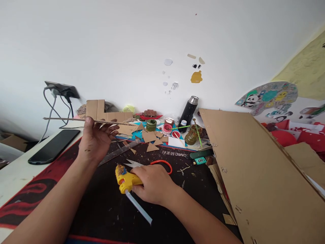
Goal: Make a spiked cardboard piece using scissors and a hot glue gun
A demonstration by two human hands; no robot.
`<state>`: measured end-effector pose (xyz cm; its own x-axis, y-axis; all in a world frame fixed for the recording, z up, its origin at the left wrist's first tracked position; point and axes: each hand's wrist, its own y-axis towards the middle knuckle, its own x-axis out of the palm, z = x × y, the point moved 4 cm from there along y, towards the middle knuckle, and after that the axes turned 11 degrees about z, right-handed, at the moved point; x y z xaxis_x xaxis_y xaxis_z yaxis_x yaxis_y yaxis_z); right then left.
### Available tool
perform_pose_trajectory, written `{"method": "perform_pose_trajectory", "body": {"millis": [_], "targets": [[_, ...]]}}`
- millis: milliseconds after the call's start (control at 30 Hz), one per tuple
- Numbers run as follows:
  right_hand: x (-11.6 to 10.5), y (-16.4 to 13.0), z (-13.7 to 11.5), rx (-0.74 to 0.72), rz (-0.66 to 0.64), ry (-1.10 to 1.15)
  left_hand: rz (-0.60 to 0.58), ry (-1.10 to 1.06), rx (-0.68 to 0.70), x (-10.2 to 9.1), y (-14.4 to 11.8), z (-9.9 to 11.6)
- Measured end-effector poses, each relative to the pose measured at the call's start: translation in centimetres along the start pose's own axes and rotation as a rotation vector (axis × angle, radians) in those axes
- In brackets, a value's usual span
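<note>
Meanwhile, glue gun (126, 179) (R hand (153, 184)).

A phone (53, 146) lies left on the worktop (15, 173); scissors (152, 164) lie mid-mat (101, 203), a flask (188, 112) behind, a cardboard sheet (259, 176) right.

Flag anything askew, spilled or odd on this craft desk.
Brown cardboard triangle offcuts and thin slivers lie strewn across the dark desk mat. A large brown cardboard sheet leans tilted at the right. The left hand holds a flat cardboard strip; the right hand grips a yellow glue gun.
</note>
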<state>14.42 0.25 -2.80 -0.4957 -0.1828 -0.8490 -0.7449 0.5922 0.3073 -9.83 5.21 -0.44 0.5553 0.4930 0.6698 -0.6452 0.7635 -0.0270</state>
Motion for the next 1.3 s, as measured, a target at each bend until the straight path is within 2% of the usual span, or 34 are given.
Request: {"method": "perform_pose_trajectory", "body": {"millis": [200,333,400,500,567,667,800,967,1100,1300], "targets": [[0.7,-0.2,0.2,-0.090,-0.024,0.008,-0.070,0.005,-0.043,0.3,-0.5,-0.5],[-0.3,0.1,0.3,-0.092,0.075,0.193,-0.092,0.018,-0.069,0.5,-0.8,-0.8],[-1.4,0.4,0.7,-0.001,0.194,0.321,-0.098,0.022,-0.083,0.6,-1.0,-1.1],[-2.9,0.6,1.8,0.251,0.350,0.562,-0.138,0.051,-0.124,1.2,-1.8,-1.5],[-3.3,0.7,2.5,0.417,0.375,0.774,-0.189,0.081,-0.132,1.8,-2.5,-1.5],[-3.4,0.9,3.0,0.526,0.357,1.076,-0.266,0.107,-0.093,2.7,-3.5,-1.2],[-2.9,1.2,2.8,0.585,0.264,1.292,-0.311,0.178,-0.096,2.8,-3.8,-1.2],[-2.6,1.1,2.5,0.628,0.199,1.461,-0.309,0.222,-0.109,2.9,-4.2,-1.7],[-2.5,1.1,2.6,0.649,0.180,1.507,-0.331,0.245,-0.062,3.5,-5.0,-1.7],[-2.2,1.1,2.0,0.634,0.118,1.608,-0.319,0.202,-0.073,3.3,-4.8,-1.8]]}}
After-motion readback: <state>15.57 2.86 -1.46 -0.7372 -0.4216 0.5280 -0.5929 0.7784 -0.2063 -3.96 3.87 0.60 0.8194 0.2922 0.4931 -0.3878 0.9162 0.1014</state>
